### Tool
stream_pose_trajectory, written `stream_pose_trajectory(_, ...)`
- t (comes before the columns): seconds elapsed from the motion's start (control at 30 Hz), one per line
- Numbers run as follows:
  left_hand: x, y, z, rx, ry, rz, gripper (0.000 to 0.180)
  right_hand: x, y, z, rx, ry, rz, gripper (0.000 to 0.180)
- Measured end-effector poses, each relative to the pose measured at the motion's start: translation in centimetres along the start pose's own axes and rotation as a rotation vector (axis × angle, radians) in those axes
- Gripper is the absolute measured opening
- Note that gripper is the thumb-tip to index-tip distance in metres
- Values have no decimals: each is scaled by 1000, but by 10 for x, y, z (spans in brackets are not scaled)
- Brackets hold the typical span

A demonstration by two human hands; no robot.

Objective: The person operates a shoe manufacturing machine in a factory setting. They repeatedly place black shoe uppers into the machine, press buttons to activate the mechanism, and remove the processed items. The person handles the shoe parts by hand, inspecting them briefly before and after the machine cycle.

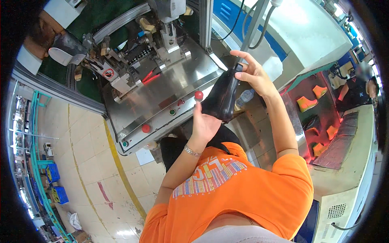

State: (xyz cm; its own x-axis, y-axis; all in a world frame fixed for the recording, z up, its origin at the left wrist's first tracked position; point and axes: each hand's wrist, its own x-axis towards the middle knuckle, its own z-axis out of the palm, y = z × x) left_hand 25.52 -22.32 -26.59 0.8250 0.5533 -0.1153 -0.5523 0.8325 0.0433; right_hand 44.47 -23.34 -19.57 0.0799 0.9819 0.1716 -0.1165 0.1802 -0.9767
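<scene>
Presently both hands grasp a black shoe upper (222, 97) held in the air over the front edge of the steel machine table (162, 93). Left hand (204, 123) cups its lower end; right hand (253, 73) pinches the top. It looks soft, light, probably floppy; best gripped at both ends.

From my seat the black boot upper (221, 99) I'm holding looks like smooth, slightly glossy leather or rubber. The machine's table (162, 93) is brushed metal, kinda shiny, with glossy red plastic buttons (198, 95). My orange shirt (243, 190) is matt cloth.
</scene>
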Motion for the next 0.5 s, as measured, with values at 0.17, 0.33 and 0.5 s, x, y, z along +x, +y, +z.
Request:
stream_pose_trajectory(0.17,1,-7,-10,207,81,99,37,-1,-5,10,-74,-56,20,56)
stream_pose_trajectory(0.33,7,-30,-16,852,249,622,29,6,22,-2,-255,9,58,56)
stream_pose_trajectory(0.5,9,-27,-26,1051,261,657,25,21,38,-10,-567,-28,135,51)
